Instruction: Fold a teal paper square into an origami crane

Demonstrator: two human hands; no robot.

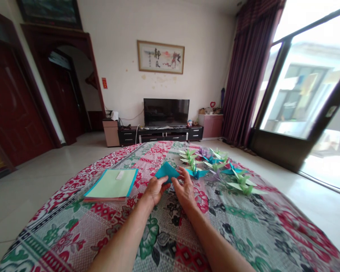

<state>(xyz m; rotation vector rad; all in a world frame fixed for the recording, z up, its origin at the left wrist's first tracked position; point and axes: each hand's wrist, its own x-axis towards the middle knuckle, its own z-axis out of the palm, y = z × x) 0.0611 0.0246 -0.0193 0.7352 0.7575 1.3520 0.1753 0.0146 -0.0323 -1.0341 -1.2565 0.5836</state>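
Note:
A folded piece of blue origami paper [166, 172] is held up over the table between both my hands. My left hand [156, 189] pinches its lower left edge, thumb on top and fingers underneath. On the right side, my right hand [184, 186] grips the lower right edge with the thumb, its fingers curled round the corner. To the right of the hands stand several folded paper cranes, among them a blue crane [197, 173] close to my right hand and a light green crane [246, 186] farther right. A stack of square paper [112, 184], light green on top, lies to the left.
A patterned red, green and grey tablecloth [102, 241] covers the round table. A small white slip [119, 175] rests on the paper stack. Beyond the table stand a television [166, 112] and a low black cabinet [129, 136]. A glass door [297, 94] is at the right.

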